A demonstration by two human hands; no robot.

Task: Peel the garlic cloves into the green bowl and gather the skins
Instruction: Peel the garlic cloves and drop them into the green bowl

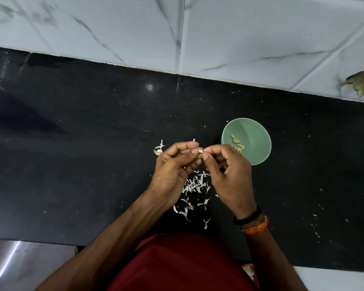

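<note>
left hand (172, 164): fingers curled in, pinching a garlic clove (200, 151) between thumb and fingertips, so it's gripping the clove

right hand (229, 171): fingers curled too, thumb and forefinger pinching at the other end of that same clove, right up against the left fingertips

green bowl (254, 131): sits on the black counter (93, 143) just past the right hand's fingers; its near rim is partly hidden behind the knuckles

peeled cloves (235, 141): a few pale ones in the bottom of the bowl, close to the right fingertips

skins (194, 185): loose white scatter on the counter under and between both hands, trailing back toward the wrists

root scrap (158, 151): small tufty bit plus a few skin flakes just beyond the left fingers

wristbands (252, 221): black and orange, on the right wrist

wall (240, 28): white marbled tiles well beyond the fingertips
</note>
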